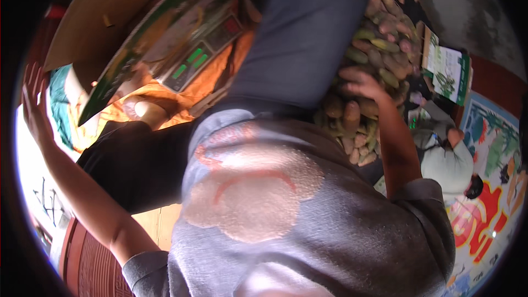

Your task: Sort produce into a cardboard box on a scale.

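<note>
At the far left my left hand (34, 111) is raised, its fingers stretched out and apart, with nothing in it. It is close to the outer side of a large brown cardboard box (113, 8). My right hand (363, 83) reaches over a heap of oblong brown, pinkish and green produce (393, 66), whose exact kind I cannot make out. The hand rests on or just above the heap, beside my dark-trousered knee (313, 27). Its fingers are blurred, and whether they hold a piece is hidden.
A digital scale (190, 63) with green displays stands on orange cloth (206, 88), partly behind the box flap (148, 33). Another person in a light top (448, 168) is at the right by a colourful printed mat (489, 203). A green-and-white carton (448, 74) lies beyond the heap.
</note>
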Tool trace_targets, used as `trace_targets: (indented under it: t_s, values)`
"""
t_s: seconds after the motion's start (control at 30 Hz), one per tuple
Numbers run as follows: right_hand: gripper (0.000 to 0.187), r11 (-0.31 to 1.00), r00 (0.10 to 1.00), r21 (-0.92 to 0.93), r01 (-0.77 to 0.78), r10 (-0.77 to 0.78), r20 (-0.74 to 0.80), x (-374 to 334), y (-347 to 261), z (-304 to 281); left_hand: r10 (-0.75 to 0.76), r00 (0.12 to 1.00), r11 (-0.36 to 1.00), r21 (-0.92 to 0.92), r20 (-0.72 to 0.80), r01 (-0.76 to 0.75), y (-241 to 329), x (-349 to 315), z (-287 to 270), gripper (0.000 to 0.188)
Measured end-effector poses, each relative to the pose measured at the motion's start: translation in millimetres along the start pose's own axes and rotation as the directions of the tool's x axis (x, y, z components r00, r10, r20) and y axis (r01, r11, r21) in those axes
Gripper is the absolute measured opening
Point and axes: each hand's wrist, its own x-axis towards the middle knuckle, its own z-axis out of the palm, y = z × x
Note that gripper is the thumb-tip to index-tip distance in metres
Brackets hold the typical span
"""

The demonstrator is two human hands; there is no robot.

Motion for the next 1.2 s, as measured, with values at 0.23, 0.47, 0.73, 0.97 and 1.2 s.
trace_targets:
  t_s: [0.23,0.47,0.73,0.97,1.2]
  values:
    - [0.09,0.77,0.844,-0.405,-0.494,0.536,-0.011,-43.0,63.5,43.0,-0.05,0.998,0.993,-0.108,-0.038,0.046,-26.6,4.3,-17.5,0.05]
    - [0.109,0.706,0.828,-0.459,-0.54,0.545,-0.135,-61.1,63.2,45.1,-0.027,0.998,0.993,-0.119,-0.06,0.019,-23.4,12.0,-15.4,0.048]
    - [0.103,0.639,0.854,-0.572,-0.514,0.444,-0.27,-52.2,64.1,56.2,-0.036,0.995,0.995,-0.101,-0.093,0.026,-18.1,10.4,-20.0,0.047]
    - [0.088,0.741,0.897,-0.506,-0.442,0.355,-0.262,-55.8,64.1,47.9,0.027,0.999,0.995,-0.098,-0.017,-0.028,-18.0,17.5,-9.4,0.041]
    - [0.061,0.982,0.934,-0.182,-0.041,-0.027,-0.357,-22.3,11.0,-35.6,0.104,0.983,0.993,0.038,0.15,-0.111,-16.4,17.4,0.8,0.04]
